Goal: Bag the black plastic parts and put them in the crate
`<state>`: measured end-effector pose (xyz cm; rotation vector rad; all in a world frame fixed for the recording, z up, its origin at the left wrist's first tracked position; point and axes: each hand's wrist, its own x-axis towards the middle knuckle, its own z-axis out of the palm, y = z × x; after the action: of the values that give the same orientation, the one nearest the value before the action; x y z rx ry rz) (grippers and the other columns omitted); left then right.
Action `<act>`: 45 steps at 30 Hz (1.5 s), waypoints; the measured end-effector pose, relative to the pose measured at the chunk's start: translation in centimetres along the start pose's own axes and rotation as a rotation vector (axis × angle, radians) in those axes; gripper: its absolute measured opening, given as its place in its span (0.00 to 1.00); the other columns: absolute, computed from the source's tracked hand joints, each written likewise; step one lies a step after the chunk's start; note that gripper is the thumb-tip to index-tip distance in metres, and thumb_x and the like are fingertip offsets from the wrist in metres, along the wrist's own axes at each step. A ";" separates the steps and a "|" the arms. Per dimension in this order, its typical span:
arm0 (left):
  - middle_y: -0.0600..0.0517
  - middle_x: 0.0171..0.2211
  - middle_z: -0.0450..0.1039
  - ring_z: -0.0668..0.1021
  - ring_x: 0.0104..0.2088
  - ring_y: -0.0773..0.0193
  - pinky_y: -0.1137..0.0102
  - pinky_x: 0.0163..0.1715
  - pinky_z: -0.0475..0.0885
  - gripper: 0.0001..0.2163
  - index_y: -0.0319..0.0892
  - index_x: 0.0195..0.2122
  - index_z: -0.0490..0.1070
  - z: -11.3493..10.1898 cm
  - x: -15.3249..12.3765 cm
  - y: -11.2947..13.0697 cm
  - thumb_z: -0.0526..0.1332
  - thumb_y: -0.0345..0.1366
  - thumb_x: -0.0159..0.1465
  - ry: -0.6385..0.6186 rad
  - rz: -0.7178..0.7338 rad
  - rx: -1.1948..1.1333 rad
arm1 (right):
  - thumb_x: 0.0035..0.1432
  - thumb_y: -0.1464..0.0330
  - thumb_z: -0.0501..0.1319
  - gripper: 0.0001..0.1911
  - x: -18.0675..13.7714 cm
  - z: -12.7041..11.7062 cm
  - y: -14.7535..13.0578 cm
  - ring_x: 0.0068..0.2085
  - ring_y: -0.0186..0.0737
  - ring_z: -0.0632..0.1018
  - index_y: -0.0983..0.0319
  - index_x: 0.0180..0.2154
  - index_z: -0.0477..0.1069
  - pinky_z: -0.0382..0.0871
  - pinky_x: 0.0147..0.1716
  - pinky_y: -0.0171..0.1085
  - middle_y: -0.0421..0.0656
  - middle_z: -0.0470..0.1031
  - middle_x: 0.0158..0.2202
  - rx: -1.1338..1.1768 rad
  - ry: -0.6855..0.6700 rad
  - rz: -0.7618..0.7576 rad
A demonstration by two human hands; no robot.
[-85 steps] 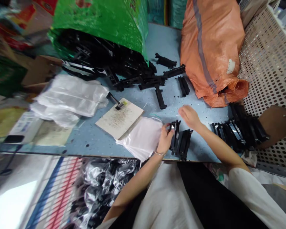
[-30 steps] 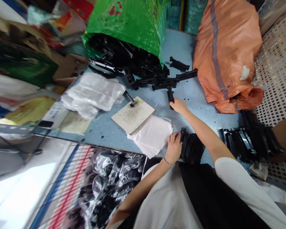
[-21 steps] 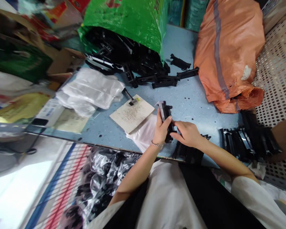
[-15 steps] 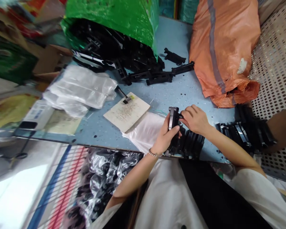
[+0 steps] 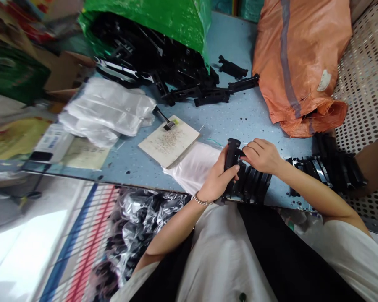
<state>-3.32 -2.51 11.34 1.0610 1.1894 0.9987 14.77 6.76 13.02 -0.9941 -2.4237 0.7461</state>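
Observation:
My left hand (image 5: 216, 179) is closed around a long black plastic part (image 5: 232, 154) with a wider, rounded top end. My right hand (image 5: 262, 156) is at the part's right side, thumb and fingers pinched together. A small dark piece shows at those fingertips, but I cannot tell whether it is separate or belongs to the part. Below my hands, a row of similar black parts (image 5: 255, 184) lies side by side along the table's near edge. Beside my left hand, thin clear plastic bags (image 5: 197, 165) lie partly under a stained pale board (image 5: 170, 142).
A green sack (image 5: 151, 16) spills black parts at the back. An orange sack (image 5: 302, 63) stands at the right, near more lined-up black parts (image 5: 330, 170) and a perforated basket (image 5: 368, 84). Folded clear bags (image 5: 107, 109) lie left. Wrapped dark items (image 5: 138, 218) sit below the table edge.
The part in my left hand has turned: its metallic-looking grey side showed before, and a plain black face shows now. Both hands stay in nearly the same place. The view has shifted slightly.

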 end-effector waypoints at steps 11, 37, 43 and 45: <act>0.56 0.27 0.71 0.77 0.26 0.63 0.67 0.29 0.75 0.34 0.44 0.70 0.47 -0.7 0.1 -0.4 0.60 0.44 0.66 -0.007 -0.042 -0.069 | 0.71 0.54 0.50 0.21 -0.1 -0.2 0.0 0.31 0.39 0.68 0.61 0.34 0.69 0.57 0.30 0.38 0.43 0.71 0.29 -0.282 -0.018 -0.235; 0.57 0.23 0.70 0.76 0.22 0.63 0.71 0.21 0.71 0.32 0.43 0.66 0.53 0.0 0.4 0.9 0.62 0.43 0.63 -0.071 -0.142 -0.203 | 0.73 0.53 0.42 0.29 0.9 -1.9 0.6 0.30 0.39 0.71 0.62 0.31 0.70 0.54 0.28 0.39 0.46 0.73 0.28 -0.483 -0.191 -0.246; 0.55 0.30 0.73 0.76 0.23 0.65 0.70 0.23 0.72 0.25 0.42 0.59 0.61 -0.1 1.6 -1.0 0.61 0.42 0.61 0.076 -0.151 -0.239 | 0.70 0.49 0.47 0.27 -4.0 3.4 -2.4 0.33 0.41 0.74 0.62 0.35 0.72 0.58 0.31 0.37 0.48 0.78 0.34 -0.335 -0.239 -0.233; 0.53 0.33 0.74 0.76 0.24 0.66 0.69 0.25 0.73 0.26 0.43 0.61 0.60 0.4 1.9 -1.6 0.60 0.43 0.62 0.094 -0.140 -0.223 | 0.71 0.54 0.50 0.23 -5.8 5.6 -3.3 0.34 0.41 0.75 0.63 0.34 0.71 0.60 0.32 0.37 0.49 0.78 0.35 -0.286 -0.242 -0.164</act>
<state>-2.68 -1.09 9.39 0.7527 1.1808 1.0531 13.78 -1.30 9.73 -0.8310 -2.8424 0.4956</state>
